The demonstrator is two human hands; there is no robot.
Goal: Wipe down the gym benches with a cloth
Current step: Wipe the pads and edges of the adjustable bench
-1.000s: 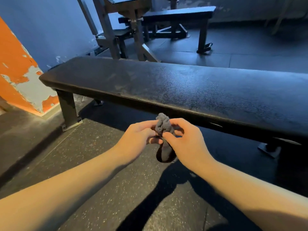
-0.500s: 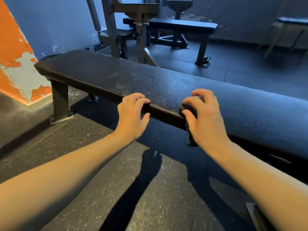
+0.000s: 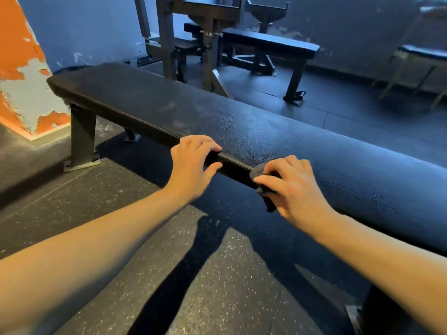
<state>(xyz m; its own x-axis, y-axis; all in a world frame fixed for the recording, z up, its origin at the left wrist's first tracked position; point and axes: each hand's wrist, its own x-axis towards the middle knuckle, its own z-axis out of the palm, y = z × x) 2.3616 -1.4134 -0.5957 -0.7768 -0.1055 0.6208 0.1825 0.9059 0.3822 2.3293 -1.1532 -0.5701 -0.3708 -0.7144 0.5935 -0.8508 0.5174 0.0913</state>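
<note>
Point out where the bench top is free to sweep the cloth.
Free: the bench top from the left hand out to its left end, and the pad's far side beyond both hands, on to the right. Crowded: the near edge, where the left hand grips it and the right hand holds the cloth.

This is looking like a weight-training gym. A long black flat bench (image 3: 145, 100) with a padded surface is stretching across the foreground on steel legs, a second bench (image 3: 273, 42) is standing behind it beside a heavy steel frame (image 3: 167, 44) (some kind of rack or machine), and speckled rubber floor (image 3: 217, 286) is spreading under all of it. Paint is peeling off an orange pillar (image 3: 14, 44) at the left.
</note>
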